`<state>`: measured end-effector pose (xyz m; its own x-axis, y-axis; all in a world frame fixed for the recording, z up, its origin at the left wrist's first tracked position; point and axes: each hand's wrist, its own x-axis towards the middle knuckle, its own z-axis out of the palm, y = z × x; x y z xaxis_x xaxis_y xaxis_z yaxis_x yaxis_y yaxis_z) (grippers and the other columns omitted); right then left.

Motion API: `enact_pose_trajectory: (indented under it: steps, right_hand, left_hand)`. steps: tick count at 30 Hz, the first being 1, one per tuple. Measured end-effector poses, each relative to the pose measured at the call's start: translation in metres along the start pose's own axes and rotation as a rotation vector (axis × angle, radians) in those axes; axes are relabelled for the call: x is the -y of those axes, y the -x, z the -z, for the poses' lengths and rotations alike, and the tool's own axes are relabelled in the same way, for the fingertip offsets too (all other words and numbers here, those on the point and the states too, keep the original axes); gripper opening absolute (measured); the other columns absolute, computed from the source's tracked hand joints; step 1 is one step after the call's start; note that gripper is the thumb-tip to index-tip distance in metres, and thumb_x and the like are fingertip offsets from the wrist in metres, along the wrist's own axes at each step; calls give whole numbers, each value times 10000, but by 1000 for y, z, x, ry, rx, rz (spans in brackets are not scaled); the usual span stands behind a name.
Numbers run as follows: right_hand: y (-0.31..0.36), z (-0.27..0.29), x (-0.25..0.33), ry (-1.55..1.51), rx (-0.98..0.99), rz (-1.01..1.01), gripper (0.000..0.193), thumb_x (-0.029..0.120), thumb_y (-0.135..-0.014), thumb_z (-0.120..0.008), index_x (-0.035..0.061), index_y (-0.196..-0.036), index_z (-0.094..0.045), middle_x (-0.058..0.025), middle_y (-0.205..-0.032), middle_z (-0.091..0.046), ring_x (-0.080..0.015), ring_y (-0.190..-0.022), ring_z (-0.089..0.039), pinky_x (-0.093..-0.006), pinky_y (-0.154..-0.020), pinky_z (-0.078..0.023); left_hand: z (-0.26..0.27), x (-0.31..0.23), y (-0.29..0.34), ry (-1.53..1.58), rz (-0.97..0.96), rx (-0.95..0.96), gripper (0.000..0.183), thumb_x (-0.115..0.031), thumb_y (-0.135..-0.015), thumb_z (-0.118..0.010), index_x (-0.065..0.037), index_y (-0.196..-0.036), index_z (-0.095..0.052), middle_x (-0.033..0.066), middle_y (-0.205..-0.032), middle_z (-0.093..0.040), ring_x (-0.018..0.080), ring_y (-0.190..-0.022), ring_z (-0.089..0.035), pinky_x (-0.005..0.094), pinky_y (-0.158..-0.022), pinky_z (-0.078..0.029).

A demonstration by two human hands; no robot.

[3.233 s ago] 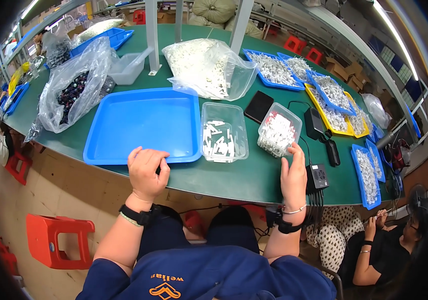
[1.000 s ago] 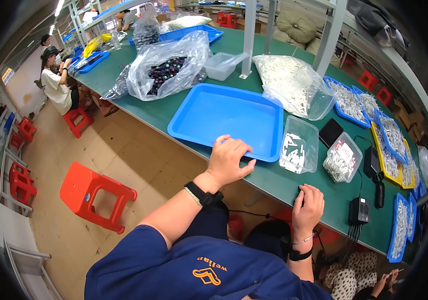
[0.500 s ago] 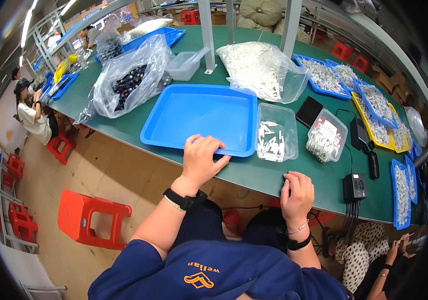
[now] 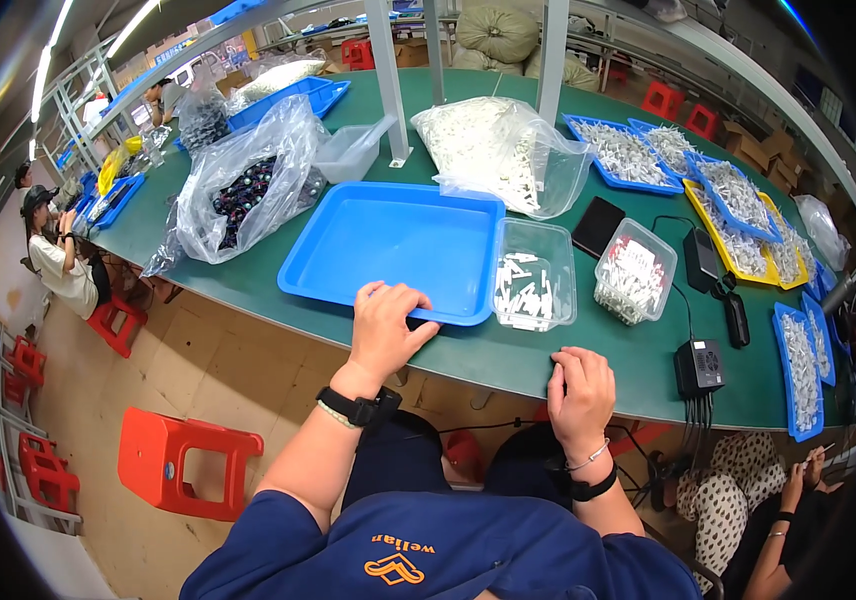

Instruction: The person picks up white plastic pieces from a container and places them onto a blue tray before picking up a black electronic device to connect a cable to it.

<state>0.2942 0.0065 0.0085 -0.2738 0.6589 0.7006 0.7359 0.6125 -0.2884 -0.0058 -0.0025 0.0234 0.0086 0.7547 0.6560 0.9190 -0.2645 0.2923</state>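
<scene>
My left hand (image 4: 386,325) rests palm down on the near rim of a blue plastic tray (image 4: 388,240); its thumb is spread from the fingers, and I see nothing held. The tray has nothing in it. My right hand (image 4: 582,395) lies on the table's front edge with its fingers together and curled, and nothing shows in it. Just right of the tray, a clear plastic box (image 4: 568,312) has small white pieces (image 4: 528,300) in it. Farther right, a second clear box (image 4: 660,300) is full of white and red pieces, with a white slip on top.
Behind the tray on the green table (image 4: 448,355) lie a clear bag of dark beads (image 4: 248,195) and a bag of white pieces (image 4: 488,140). A black phone (image 4: 598,226), a cabled black box (image 4: 698,368) and filled trays (image 4: 803,375) lie right. A red stool (image 4: 188,460) stands left.
The view has shifted slightly, so the table's things sit a little lower and further left. Both my hands keep their places, left on the tray rim, right on the table edge.
</scene>
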Motion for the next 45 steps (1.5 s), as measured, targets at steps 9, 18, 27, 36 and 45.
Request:
enact_pose_trajectory:
  steps: [9, 18, 27, 36, 45]
  right_hand:
    - [1, -1, -1, 1, -10, 4, 144, 68, -845, -665, 72, -989, -670, -91, -1045, -668, -299, -964, -632, -408, -824, -489]
    - [1, -2, -2, -5, -6, 4, 151, 65, -845, -671, 72, -996, -675, -93, -1056, -670, -299, -969, -633, -406, -835, -492]
    - [4, 2, -4, 14, 4, -6, 159, 78, -849, -671, 73, -1008, -682, -91, -1064, -671, -297, -982, -633, -409, -847, -491]
    - [0, -3, -2, -22, -11, -7, 150, 71, -844, -683, 68, -993, -692, -83, -1043, -675, -290, -973, -639, -403, -841, -501]
    - [1, -2, -4, -16, -19, -4, 133, 57, -855, -675, 74, -985, -699, -79, -1038, -685, -285, -959, -643, -391, -820, -499]
  left_hand:
    - [-1, -4, -3, 21, -5, -39, 192, -219, -738, -803, -123, -859, -690, 1, -904, -689, 222, -898, -656, 457, -1044, -390]
    - [-1, 2, 1, -13, 29, 6, 192, -227, -734, -808, -118, -845, -696, 18, -900, -683, 239, -917, -650, 459, -1050, -389]
    - [-6, -1, -1, 15, -3, 6, 188, -234, -736, -802, -121, -835, -689, 26, -885, -675, 253, -893, -643, 458, -1034, -395]
    - [0, 3, -2, -49, -6, 41, 187, -218, -743, -806, -127, -849, -682, 13, -888, -654, 253, -909, -622, 463, -1044, -368]
    - [-6, 3, -1, -54, -8, 17, 238, -207, -717, -837, -115, -843, -657, 18, -851, -622, 259, -875, -602, 455, -1031, -372]
